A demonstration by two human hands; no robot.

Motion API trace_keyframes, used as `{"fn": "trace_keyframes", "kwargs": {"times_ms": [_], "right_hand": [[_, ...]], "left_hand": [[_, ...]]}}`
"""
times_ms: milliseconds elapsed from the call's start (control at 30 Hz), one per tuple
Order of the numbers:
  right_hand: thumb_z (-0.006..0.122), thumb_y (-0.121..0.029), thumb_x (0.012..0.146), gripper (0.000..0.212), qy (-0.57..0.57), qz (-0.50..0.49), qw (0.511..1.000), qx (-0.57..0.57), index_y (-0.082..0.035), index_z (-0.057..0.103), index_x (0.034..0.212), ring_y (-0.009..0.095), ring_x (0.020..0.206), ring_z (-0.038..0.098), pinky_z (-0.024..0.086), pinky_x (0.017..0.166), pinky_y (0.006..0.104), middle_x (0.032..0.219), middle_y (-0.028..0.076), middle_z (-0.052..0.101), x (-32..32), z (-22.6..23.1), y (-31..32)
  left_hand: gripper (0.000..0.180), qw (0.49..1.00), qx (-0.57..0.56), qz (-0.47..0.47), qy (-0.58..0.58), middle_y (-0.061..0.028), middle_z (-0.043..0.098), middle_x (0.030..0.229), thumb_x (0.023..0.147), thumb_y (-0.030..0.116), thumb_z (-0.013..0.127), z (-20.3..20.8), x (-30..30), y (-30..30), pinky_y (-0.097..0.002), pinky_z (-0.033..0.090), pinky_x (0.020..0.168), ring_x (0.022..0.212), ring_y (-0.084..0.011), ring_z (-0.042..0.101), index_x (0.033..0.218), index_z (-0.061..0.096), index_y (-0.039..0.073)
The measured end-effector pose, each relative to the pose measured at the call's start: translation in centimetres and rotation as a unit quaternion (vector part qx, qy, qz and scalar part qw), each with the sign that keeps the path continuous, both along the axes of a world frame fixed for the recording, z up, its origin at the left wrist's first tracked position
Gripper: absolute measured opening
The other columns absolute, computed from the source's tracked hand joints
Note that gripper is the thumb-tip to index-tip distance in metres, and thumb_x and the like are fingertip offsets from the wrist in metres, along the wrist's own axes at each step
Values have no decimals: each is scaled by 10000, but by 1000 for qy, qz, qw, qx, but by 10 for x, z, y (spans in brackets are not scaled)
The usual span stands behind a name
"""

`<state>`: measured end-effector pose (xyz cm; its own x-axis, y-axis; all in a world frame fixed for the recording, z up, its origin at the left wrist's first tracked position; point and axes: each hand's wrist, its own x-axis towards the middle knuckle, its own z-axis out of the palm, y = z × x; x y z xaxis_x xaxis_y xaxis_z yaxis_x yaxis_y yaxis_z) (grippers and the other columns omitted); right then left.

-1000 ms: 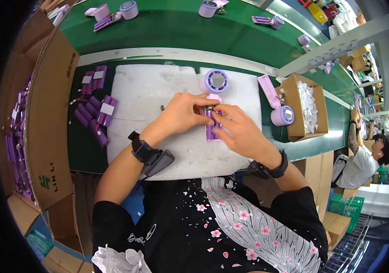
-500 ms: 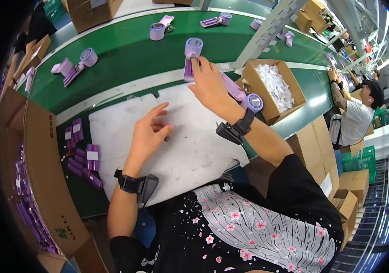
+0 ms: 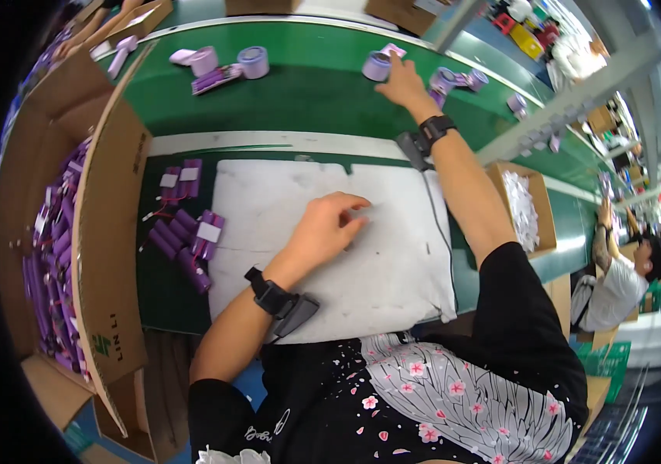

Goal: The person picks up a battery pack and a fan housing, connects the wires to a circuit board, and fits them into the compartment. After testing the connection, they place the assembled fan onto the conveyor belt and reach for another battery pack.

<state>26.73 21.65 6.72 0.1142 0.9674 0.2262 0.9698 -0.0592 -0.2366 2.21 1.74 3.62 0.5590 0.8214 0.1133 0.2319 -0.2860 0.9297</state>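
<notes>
Over the green conveyor belt (image 3: 307,100) my right hand (image 3: 408,83) reaches out, fingers stretched and thumb apart. Its fingertips are at a lilac device with a round, drum-shaped head (image 3: 377,66) and a pink part; whether they touch it is hard to see. My left hand (image 3: 326,228) hovers above a white foam mat (image 3: 392,271), fingers bent, thumb apart, nothing visible in it. Left of the mat lie several purple wrapped battery packs (image 3: 183,232) with thin wires. Another lilac device (image 3: 444,80) lies right of my right hand.
At the left stands a tall carton (image 3: 110,255) full of purple packs. A carton of white paper pieces (image 3: 522,209) sits right, beside a metal post (image 3: 555,100). More lilac devices (image 3: 253,63) lie along the belt. A co-worker (image 3: 624,278) sits at far right.
My right hand has left one lilac device near the belt's close edge and reached farther out to another. My left hand stays over the mat. The view has turned left.
</notes>
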Motion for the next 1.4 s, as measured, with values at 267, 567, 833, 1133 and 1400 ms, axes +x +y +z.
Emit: {"fn": "trace_keyframes", "kwargs": {"times_ms": [267, 567, 833, 1133, 1400], "right_hand": [[661, -16, 735, 610, -159, 221, 960, -58, -204, 551, 1305, 438, 1141, 551, 492, 951, 460, 1342, 260, 466, 38, -61, 64], [754, -183, 695, 469, -237, 72, 963, -106, -172, 651, 1152, 361, 1006, 633, 522, 890, 422, 1168, 224, 601, -37, -3, -40], [625, -552, 764, 581, -61, 124, 963, -232, 26, 683, 799, 389, 724, 660, 538, 711, 432, 764, 230, 672, -58, 38, -173], [593, -584, 855, 580, -7, 65, 995, -79, -15, 674, 771, 293, 526, 588, 426, 508, 408, 622, 159, 623, -11, 21, -262], [741, -292, 835, 307, 255, 80, 963, 7, -3, 652, 888, 126, 452, 460, 323, 454, 297, 509, 31, 518, 28, 42, -291]], "left_hand": [[230, 998, 46, -12, -48, -150, 651, 883, 797, 82, 673, -38, -45, -28, -330, 521, 652, 677, -239, 630, 1017, 682, 13], [187, 996, 77, 20, -47, -160, 644, 875, 803, 107, 647, -55, -46, -37, -382, 512, 679, 733, -296, 632, 970, 685, 31], [201, 961, 191, 201, -6, -125, 643, 889, 796, 112, 665, -6, -26, -38, -377, 506, 663, 721, -274, 617, 991, 685, 69], [448, 889, 207, 331, 239, -84, 563, 859, 732, 82, 754, 100, -83, -97, -304, 452, 634, 665, -185, 500, 1166, 642, 85], [225, 919, 83, 272, 272, -84, 589, 741, 811, 91, 716, 66, -106, -105, -273, 439, 559, 619, -119, 526, 993, 668, -32]]}}
